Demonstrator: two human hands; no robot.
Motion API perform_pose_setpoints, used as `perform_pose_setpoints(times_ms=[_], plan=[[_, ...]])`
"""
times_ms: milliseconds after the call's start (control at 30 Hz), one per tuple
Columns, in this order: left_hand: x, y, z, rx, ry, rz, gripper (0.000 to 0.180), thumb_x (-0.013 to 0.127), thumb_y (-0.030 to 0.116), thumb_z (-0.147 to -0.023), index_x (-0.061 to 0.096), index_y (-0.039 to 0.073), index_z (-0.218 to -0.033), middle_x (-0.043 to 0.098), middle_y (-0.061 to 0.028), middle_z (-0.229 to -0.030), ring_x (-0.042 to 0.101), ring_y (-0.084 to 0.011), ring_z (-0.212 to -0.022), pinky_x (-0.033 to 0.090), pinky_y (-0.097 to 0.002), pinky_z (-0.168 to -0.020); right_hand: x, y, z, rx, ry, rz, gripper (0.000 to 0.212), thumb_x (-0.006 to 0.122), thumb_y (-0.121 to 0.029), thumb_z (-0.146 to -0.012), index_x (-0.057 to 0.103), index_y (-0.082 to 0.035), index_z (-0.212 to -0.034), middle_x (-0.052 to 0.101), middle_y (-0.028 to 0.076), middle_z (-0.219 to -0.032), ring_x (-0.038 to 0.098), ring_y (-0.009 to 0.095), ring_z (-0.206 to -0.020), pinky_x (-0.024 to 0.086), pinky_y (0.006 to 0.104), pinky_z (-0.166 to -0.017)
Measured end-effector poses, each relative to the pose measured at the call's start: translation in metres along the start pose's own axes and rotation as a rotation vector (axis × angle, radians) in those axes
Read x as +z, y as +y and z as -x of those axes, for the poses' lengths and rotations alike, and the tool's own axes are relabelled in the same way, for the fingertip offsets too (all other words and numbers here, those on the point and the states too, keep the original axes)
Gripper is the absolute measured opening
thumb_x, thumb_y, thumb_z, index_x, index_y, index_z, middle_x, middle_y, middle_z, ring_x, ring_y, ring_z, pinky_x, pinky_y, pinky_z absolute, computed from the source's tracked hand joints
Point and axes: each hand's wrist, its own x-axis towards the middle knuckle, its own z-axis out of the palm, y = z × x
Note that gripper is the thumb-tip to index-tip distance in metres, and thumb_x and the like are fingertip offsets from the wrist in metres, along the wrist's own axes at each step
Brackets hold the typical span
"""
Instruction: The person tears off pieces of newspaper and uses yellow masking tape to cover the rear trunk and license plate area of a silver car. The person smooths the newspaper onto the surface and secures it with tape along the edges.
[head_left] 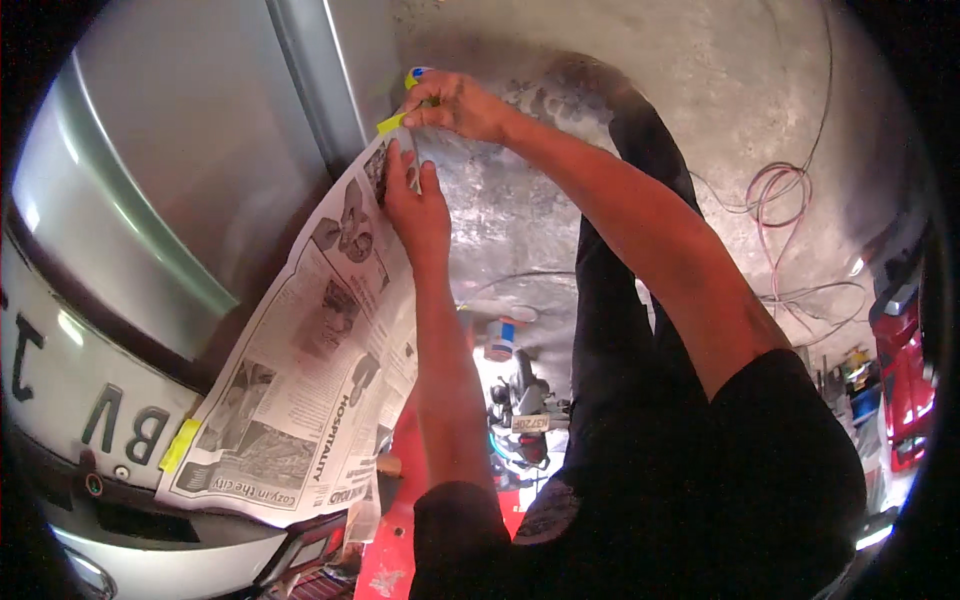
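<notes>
A printed newspaper sheet [300, 330] hangs along the side of a silver-grey car panel [250, 130]. Its lower left corner is fixed by a yellow tape strip [180, 446] beside the licence plate [125, 430]. My left hand [420, 215] rests at the sheet's upper end, its fingers stretched upward and apart against the paper. Just above, my right hand [462, 108] is closed round a small roll of yellow tape [412, 78] with a blue core, mostly hidden by the fingers. Another yellow strip [391, 124] spans between the sheet's top corner and my right fingertips.
The car's bumper [190, 550] curves below the plate. A red surface [395, 520] stands near my left elbow. Cables [780, 195] lie coiled on the concrete floor [730, 90] at right. A motorbike [525, 420] and a red vehicle part [903, 375] are nearby.
</notes>
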Motion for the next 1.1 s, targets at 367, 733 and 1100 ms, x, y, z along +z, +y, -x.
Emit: perform_pose_setpoints(times_ms=[367, 733, 1100], plan=[[-0.001, 0.018, -0.008, 0.072, -0.06, 0.017, 0.064, 0.056, 0.001, -0.097, 0.039, 0.008, -0.158, 0.063, -0.0214, -0.137, 0.061, -0.0275, -0.126, 0.049, -0.0378, -0.103, 0.013, 0.013, -0.019, -0.033, 0.034, 0.143, 0.031, 0.074, -0.04, -0.09, 0.074, -0.011, -0.099, 0.071, 0.011, -0.1, 0.067, 0.034, -0.101, 0.053, 0.0439, -0.088], [0.001, 0.019, -0.007, 0.006, -0.034, -0.024, 0.058, 0.051, 0.007, -0.103, 0.037, 0.011, -0.16, 0.061, -0.0244, -0.14, 0.062, -0.0327, -0.126, 0.046, -0.0398, -0.106, 0.05, 0.01, 0.052, 0.158, 0.226, 0.388, 0.061, 0.07, -0.017, -0.086, 0.055, 0.001, -0.142, 0.068, 0.025, -0.103, 0.065, 0.044, -0.103, 0.052, 0.0504, -0.092], [0.046, -0.014, 0.155, -0.133, -0.133, 0.171, 0.043, 0.052, 0.014, -0.105, 0.052, 0.0, -0.146, 0.059, -0.0268, -0.141, 0.057, -0.0381, -0.134, 0.047, -0.0417, -0.108, 0.047, -0.049, 0.044, 0.157, -0.28, 0.43, 0.062, 0.063, -0.009, -0.083, 0.052, -0.001, -0.143, 0.064, 0.03, -0.116, 0.062, 0.046, -0.114, 0.05, 0.0471, -0.1]])
